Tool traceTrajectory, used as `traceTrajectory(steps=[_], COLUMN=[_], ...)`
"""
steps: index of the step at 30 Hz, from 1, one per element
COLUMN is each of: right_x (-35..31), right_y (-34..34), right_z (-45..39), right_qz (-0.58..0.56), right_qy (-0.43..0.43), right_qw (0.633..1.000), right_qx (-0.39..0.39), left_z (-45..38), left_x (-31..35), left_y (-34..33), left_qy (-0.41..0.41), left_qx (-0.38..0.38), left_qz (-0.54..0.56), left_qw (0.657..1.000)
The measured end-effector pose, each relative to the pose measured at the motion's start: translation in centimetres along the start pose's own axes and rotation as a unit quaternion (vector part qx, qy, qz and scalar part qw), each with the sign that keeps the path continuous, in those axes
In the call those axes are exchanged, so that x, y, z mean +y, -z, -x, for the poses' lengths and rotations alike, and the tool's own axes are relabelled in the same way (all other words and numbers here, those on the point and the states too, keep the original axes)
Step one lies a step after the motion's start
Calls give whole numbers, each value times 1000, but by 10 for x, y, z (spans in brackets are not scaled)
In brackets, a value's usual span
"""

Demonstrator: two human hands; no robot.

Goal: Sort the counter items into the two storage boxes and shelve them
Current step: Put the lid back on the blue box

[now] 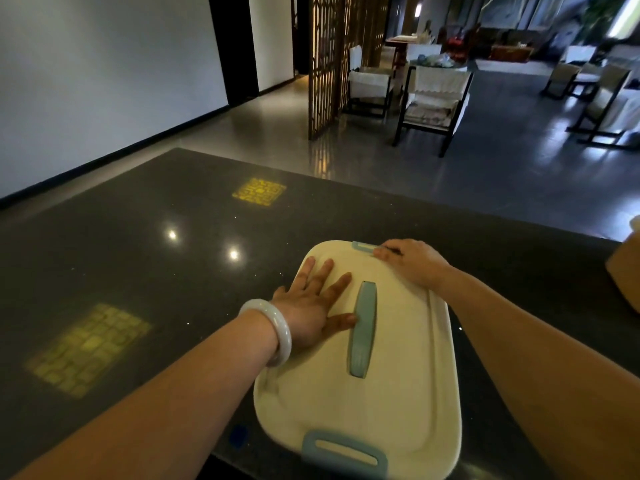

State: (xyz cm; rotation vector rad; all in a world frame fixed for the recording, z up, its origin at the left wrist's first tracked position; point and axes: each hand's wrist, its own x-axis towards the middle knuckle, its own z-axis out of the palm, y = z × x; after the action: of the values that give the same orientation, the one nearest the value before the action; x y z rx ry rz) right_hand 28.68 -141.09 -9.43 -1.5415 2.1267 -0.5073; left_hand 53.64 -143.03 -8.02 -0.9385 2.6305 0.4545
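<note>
The left hand is pressing flat, fingers spread, on the cream storage box lid; the right hand is curling its fingers over the far latch. The box is sitting under both hands on the desk, seemingly packed, with shelving still ahead.

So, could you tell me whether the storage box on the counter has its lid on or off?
On. The cream lid covers the whole storage box; the left hand lies flat on it, and the right hand is at the far latch.
</note>
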Motion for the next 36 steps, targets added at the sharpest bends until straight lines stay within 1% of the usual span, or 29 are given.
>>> traceTrajectory(steps=[4, 6, 8, 11, 13, 16, 19, 22, 24, 25, 27, 29, 31, 32, 34, 36], right_x=[-3, 1, 9, 23, 36, 54, 57, 48, 40, 38, 34, 31, 29, 31, 34, 37], right_y=[1, 0, -1, -1, -1, -2, -2, 0, 0, -2, -8, -16, -20, -22, -17, -13], right_z=[10, 21, 33, 53, 69, 101, 132, 164, 191, 206, 235, 260, 275, 278, 278, 273], right_qz=[-8, -16, -17, -8, -5, -21, -22, 14, 60, 102, 150, 115, 17, -49, -147, -203], right_qy=[-37, -61, -86, -140, -191, -263, -287, -288, -287, -283, -281, -311, -373, -401, -411, -394], right_qw=[999, 998, 995, 986, 972, 948, 936, 940, 946, 947, 944, 940, 925, 911, 895, 888], right_qx=[11, 29, 52, 93, 134, 180, 203, 184, 140, 112, 80, 76, 71, 78, 96, 124], left_z=[-2, -4, -4, 5, 19, 46, 62, 61, 57, 54, 47, 38, 31, 28, 25, 24], left_x=[-5, -7, -6, -3, -3, -4, 0, 9, 13, 13, 11, 5, 0, -1, 0, 2], left_y=[3, 7, 7, -2, -14, -37, -58, -71, -74, -74, -67, -59, -56, -56, -55, -54], left_qy=[-22, -43, -46, 7, 43, 88, 102, 148, 172, 182, 193, 194, 192, 190, 183, 181], left_qx=[2, 10, 27, 65, 107, 159, 196, 209, 215, 220, 219, 201, 182, 179, 184, 181], left_qz=[-8, -22, -16, 13, 26, 90, 218, 335, 402, 412, 390, 362, 330, 318, 309, 310], left_qw=[1000, 999, 998, 998, 993, 979, 951, 907, 873, 866, 873, 889, 906, 912, 915, 916])
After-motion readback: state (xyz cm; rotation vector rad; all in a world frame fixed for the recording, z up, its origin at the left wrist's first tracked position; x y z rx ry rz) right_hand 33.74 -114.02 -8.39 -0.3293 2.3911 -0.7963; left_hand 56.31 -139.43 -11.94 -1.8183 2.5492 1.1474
